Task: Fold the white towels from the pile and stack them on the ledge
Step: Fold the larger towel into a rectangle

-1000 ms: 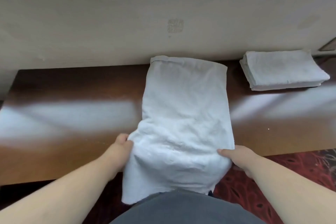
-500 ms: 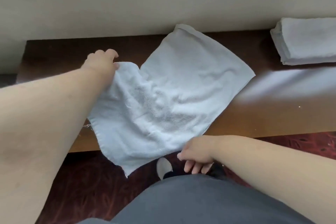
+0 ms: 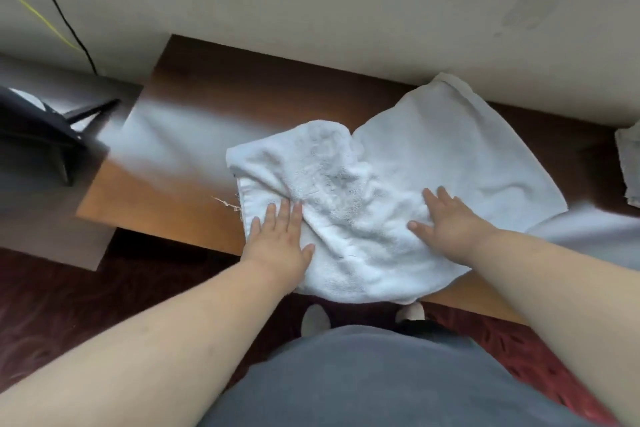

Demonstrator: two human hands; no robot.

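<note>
a pale wall (image 3: pixel 346 3) runs along the far side, and below it a brown wooden ledge (image 3: pixel 194 135) serves as my tabletop, with dark red carpet (image 3: pixel 52 291) on the near side. a black cable (image 3: pixel 59 10) hangs at far left.

from the head view, the only one i have: one white towel (image 3: pixel 433 163) lies rumpled on the ledge, partly doubled over itself. its long axis runs on a slant from near left to far right, the far corner touching the wall and the near edge hanging just over the ledge's near rim. a loose thread trails from its left edge.

my left hand (image 3: pixel 277 239) lies flat on the towel's near left part, fingers together, palm down, clamped on nothing. my right hand (image 3: pixel 450 222) presses flat near the middle, fingers spread apart, also holding nothing. both grips are on the near half; the flat single layer stretches away to the far right, nearer my right hand.

i judge the next move turns on that slant: the towel needs squaring and smoothing before another fold.

count: one towel in hand, two hands, and a sliver of one folded stack (image 3: pixel 628 163) at the right edge, well apart. no unfolded pile shows here.
</note>
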